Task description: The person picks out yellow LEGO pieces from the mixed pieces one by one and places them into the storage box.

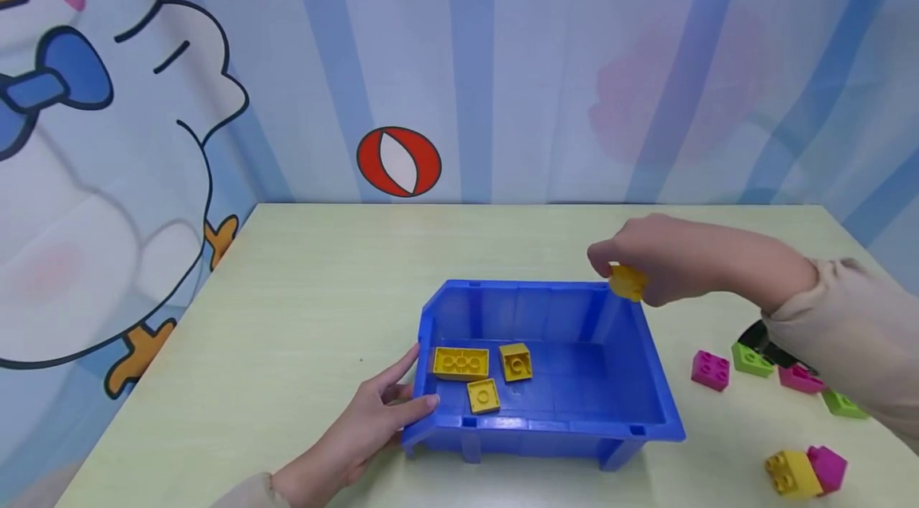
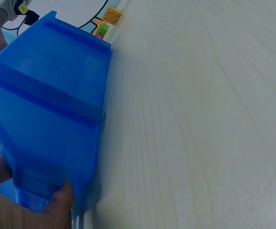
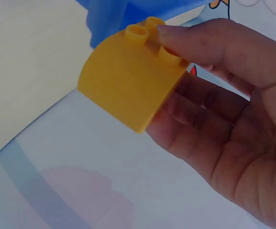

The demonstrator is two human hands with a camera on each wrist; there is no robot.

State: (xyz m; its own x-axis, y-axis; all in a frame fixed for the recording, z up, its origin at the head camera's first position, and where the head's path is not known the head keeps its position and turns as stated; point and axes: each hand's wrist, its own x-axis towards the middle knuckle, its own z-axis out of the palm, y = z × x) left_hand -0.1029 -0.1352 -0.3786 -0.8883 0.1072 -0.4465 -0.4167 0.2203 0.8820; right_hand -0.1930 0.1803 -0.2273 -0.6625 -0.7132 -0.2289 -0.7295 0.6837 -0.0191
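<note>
A blue plastic bin [image 1: 560,432] stands on the table with several yellow bricks inside, among them a long one [image 1: 461,363] and a small square one [image 1: 483,396]. My left hand [image 1: 369,420] grips the bin's left rim, thumb over the edge; the left wrist view shows its fingers on the blue wall [image 2: 47,95]. Above the bin's far right corner, my right hand [image 1: 664,261] pinches a yellow toy brick [image 3: 128,76] between thumb and fingers. That brick has a curved side and round studs on top, plain in the right wrist view.
Right of the bin lie magenta bricks [image 1: 711,370] and green bricks [image 1: 751,360], partly under the right sleeve. Nearer the front right are a yellow brick [image 1: 793,474] and a magenta brick [image 1: 827,469] side by side. A printed curtain [image 1: 531,69] hangs behind the table.
</note>
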